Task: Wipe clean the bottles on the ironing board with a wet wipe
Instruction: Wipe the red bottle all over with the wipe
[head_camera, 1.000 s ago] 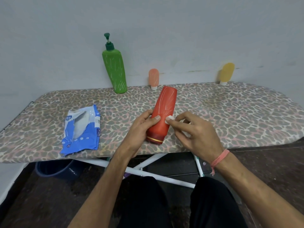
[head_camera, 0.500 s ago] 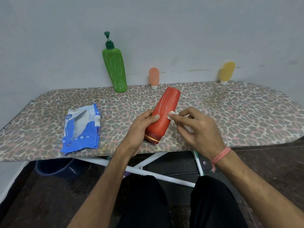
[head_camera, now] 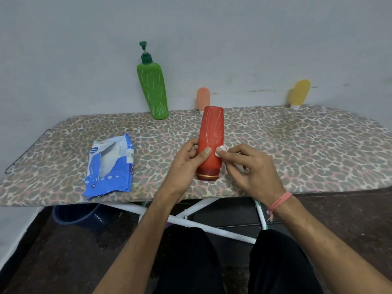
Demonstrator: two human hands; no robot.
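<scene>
Standing cap-down near the front edge of the ironing board (head_camera: 297, 149), the red bottle (head_camera: 211, 141) runs its long axis from 6 to 12 o'clock, with a slight lean. It is smooth, glossy plastic, a tapered flattened cylinder with pale scribbled streaks on its face and a darker cap with a gold band at the base. The left hand (head_camera: 186, 164) grips it from 9 o'clock, fingers curled behind and thumb pressed across the front. The right hand (head_camera: 252, 168) comes in from 3 o'clock, fingertips pinched together on a small wad of white wet wipe (head_camera: 220, 150) that touches the bottle's right edge at mid-height. Judgement: streaks lie mostly toward 12 o'clock of the wad, so the next stroke should travel up the long axis — the right hand is the nearer.

Outward: the blue wet-wipe pack (head_camera: 110, 166), crinkled foil, lies flat at 9 o'clock. Against the wall — a green pump bottle (head_camera: 153, 92) at 11 o'clock, a small peach tube (head_camera: 203, 99) at 12, a yellow tube (head_camera: 299, 93) at 2. The board cover is soft leopard-print cloth.
</scene>
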